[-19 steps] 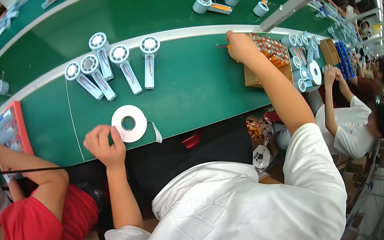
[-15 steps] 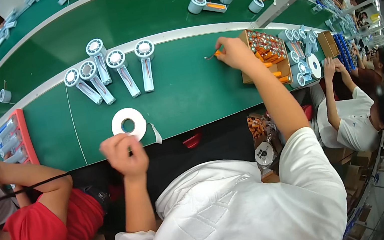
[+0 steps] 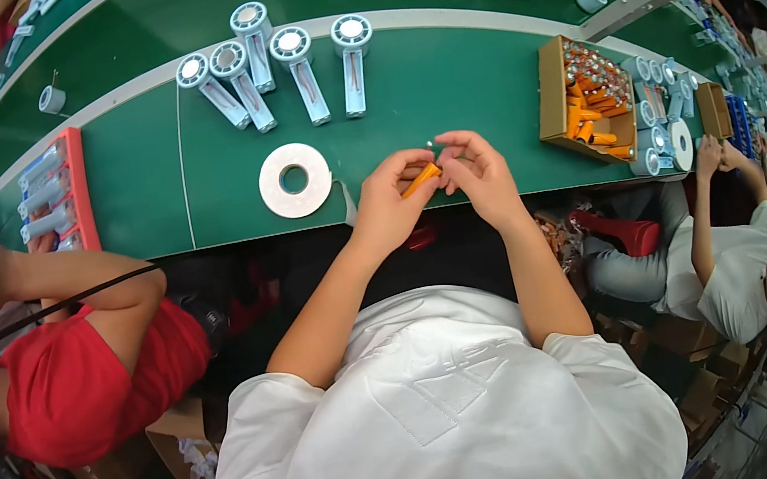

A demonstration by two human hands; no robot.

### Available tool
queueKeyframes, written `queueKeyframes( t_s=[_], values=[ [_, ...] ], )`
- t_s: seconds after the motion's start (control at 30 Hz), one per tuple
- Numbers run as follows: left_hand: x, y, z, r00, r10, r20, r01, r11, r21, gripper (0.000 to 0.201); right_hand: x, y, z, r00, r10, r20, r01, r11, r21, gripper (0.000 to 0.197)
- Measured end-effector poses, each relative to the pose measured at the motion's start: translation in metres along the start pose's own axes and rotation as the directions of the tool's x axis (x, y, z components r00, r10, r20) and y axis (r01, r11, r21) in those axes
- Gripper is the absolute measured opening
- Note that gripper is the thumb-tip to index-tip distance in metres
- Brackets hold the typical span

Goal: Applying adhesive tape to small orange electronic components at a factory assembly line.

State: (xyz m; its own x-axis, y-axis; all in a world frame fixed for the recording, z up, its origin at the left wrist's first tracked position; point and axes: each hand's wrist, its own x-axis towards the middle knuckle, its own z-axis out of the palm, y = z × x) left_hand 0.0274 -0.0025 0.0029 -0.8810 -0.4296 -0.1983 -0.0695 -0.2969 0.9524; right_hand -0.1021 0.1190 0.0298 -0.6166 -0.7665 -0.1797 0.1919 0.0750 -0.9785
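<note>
An orange cylindrical battery (image 3: 421, 179) is held in front of me, just above the bench's near edge. My left hand (image 3: 385, 207) grips it between thumb and fingers. The fingertips of my right hand (image 3: 486, 184) are pinched at its right end; a tiny pale tip shows above them, and any leads there are too small to make out. Left of my hands a roll of white tape (image 3: 270, 185) lies flat, its loose strip hanging toward the bench edge. Farther back, several light-blue handheld fan bodies (image 3: 308, 90) lie with round heads away from me and open handles toward me.
A cardboard box (image 3: 550, 95) of orange batteries stands at the right, with more fan parts (image 3: 651, 108) beyond it. A red tray (image 3: 82, 194) is on the left. Co-workers sit on both sides. A pale rail (image 3: 428, 17) bounds the green bench (image 3: 466, 63) at the back.
My right hand has come from beside the battery box to the front middle, bringing the battery. My left hand has moved from near the tape roll to meet it and grips the battery. The view has shifted.
</note>
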Motion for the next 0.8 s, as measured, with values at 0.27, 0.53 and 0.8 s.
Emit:
queueKeyframes(
  t_s=[0.27, 0.53, 0.8],
  values=[
    [-0.031, 0.016, 0.005, 0.963, 0.147, -0.225, -0.21, 0.933, -0.291, 0.035, -0.02, -0.019, 0.037, 0.977, -0.211, -0.019, 0.206, 0.966, -0.154, 0.018],
    [-0.057, 0.034, -0.007, 0.999, 0.02, 0.034, -0.008, 0.946, -0.323, 0.035, -0.033, -0.04, 0.044, 0.972, -0.233, 0.012, 0.232, 0.963, -0.135, 0.02],
    [-0.063, 0.023, 0.022, 0.992, 0.121, 0.02, -0.105, 0.917, -0.384, 0.034, -0.045, -0.055, 0.045, 0.963, -0.263, -0.052, 0.251, 0.952, -0.178, 0.025]
  ],
)
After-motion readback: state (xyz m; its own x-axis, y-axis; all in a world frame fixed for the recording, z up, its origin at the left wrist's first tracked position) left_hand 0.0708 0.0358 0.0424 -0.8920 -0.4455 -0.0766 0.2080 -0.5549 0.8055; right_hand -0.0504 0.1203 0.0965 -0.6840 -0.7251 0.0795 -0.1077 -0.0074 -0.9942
